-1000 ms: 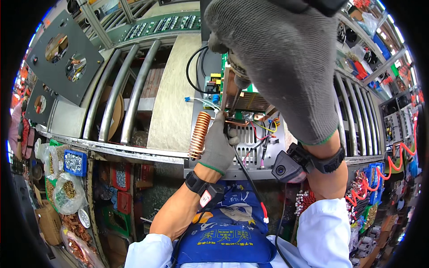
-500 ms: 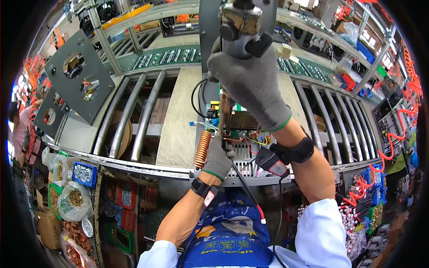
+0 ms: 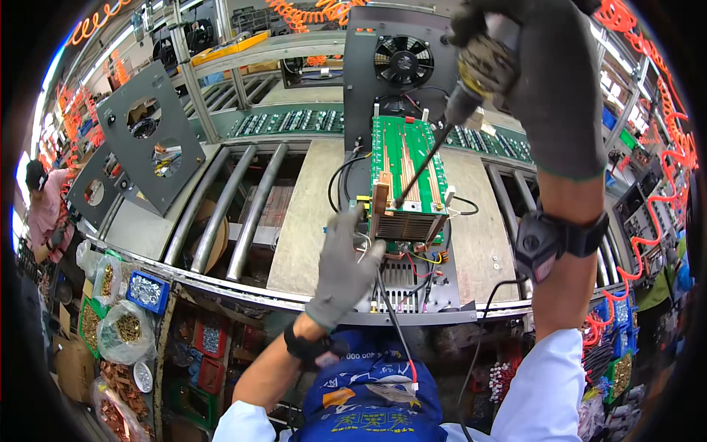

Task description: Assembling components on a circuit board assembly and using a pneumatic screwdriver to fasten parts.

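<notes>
In its grey glove, my right hand is closed round a power screwdriver, raised at the upper right. Its long bit slants down to the front of a green circuit board with copper strips, close to an upright copper bar. Below the board is a finned heat sink. My gloved left hand is at the assembly's front left corner, fingers stretched upward and thumb apart. Whether its fingertips touch the assembly I cannot tell. Behind stands a dark panel with a black fan.
Metal rollers flank the work board. Grey panels with round holes lean at the left. Bins and bags of small parts, including a blue bin, sit at the lower left. A coiled orange hose hangs right. Another person is far left.
My right hand has moved right with the screwdriver, uncovering the board and fan. My left hand has shifted slightly left with its fingers extended. The copper coil beside it is no longer visible.
</notes>
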Available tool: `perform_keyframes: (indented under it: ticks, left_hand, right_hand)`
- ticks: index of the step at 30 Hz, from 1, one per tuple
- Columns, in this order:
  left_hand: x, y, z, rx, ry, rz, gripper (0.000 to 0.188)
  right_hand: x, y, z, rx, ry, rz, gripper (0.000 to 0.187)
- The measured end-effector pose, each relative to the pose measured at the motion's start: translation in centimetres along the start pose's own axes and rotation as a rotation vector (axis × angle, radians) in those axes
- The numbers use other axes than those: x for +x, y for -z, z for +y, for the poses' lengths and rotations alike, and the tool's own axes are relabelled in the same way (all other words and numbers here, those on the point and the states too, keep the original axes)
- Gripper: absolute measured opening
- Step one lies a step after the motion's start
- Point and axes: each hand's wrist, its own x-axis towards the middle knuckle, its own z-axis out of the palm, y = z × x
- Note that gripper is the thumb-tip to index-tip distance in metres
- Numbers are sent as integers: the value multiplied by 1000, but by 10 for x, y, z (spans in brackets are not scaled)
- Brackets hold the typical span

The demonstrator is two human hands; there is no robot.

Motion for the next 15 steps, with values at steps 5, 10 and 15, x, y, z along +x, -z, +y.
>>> perform_keyframes:
  ticks: [5, 10, 15]
  left_hand:
    - [50, -9, -20, 100, -248, -19, 42]
    - [61, -19, -25, 171, -379, 13, 36]
    - [57, -22, -18, 219, -372, 31, 34]
  right_hand:
    - [21, 4, -11, 255, -189, -355, 15]
    - [40, -16, 28, 70, -75, -45, 9]
    - [57, -11, 44, -923, 688, -267, 19]
